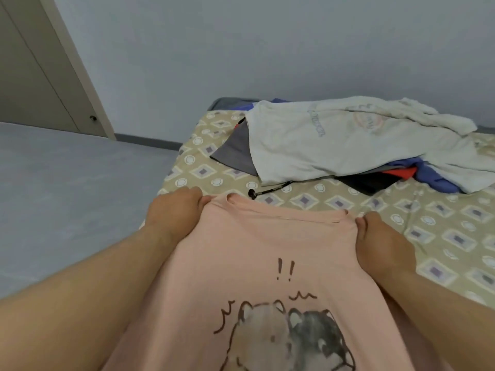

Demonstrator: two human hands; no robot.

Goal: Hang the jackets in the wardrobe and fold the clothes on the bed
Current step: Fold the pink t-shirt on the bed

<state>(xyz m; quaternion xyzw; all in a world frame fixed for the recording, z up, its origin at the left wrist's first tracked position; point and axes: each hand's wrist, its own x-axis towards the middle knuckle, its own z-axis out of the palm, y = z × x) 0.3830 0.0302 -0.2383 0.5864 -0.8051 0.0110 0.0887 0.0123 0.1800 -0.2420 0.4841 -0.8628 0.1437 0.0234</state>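
Pink T-shirt [257, 253]: pale peach, cartoon animals and "!!" printed, held up over the bed [442, 236].
Left hand [176, 210]: fingers pinching its shoulder.
Right hand [385, 242]: fingers pinching the other shoulder.
Clothes pile [348, 145]: white garment on top, farther up the bed.

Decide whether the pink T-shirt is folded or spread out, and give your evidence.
Spread out. The left hand and right hand grip the pink T-shirt at its shoulders; collar and printed front show unfolded.
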